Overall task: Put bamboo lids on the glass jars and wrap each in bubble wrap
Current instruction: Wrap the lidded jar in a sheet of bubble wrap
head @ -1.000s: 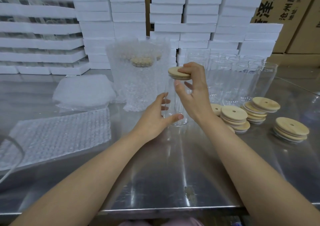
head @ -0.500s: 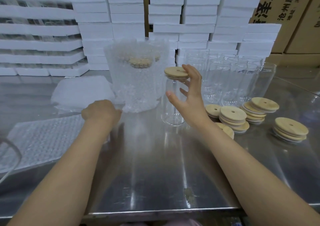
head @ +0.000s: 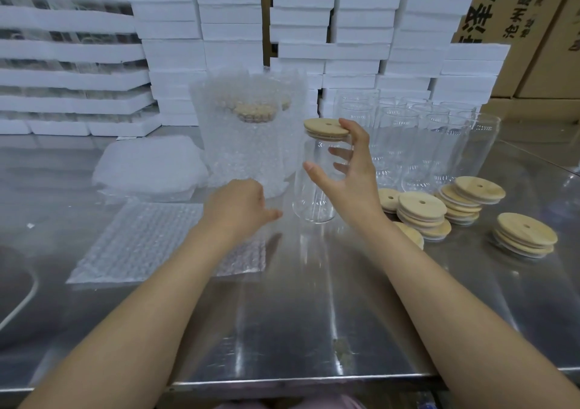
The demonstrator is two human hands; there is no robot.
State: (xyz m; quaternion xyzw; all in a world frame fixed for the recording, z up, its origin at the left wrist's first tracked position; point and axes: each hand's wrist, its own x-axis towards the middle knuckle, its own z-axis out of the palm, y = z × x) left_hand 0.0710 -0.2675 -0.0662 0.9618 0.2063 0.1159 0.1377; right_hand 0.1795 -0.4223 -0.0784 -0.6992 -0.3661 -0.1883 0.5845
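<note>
Seating lid (head: 326,129) on jar (head: 314,189) on surface (head: 314,330), right fingers (head: 354,129) spread, one touching it, left fingers (head: 255,193) curled at wrap sheet (head: 150,245), grip unclear; one bundle (head: 248,132) wrapped, bare jars (head: 423,139) and spare lids (head: 422,212) waiting.

A bare steel table (head: 282,330) spreads from 3 through 6 to 9 o'clock. White foam blocks (head: 229,22) stack high from 10 to 1 o'clock. Printed brown cardboard cartons (head: 539,32) stand at 2 o'clock.

- Two hands: left hand (head: 238,204), right hand (head: 351,173).
- One glass jar (head: 314,189) wearing one bamboo lid (head: 324,128).
- One flat bubble wrap sheet (head: 141,242).
- Five lid piles (head: 422,212).
</note>
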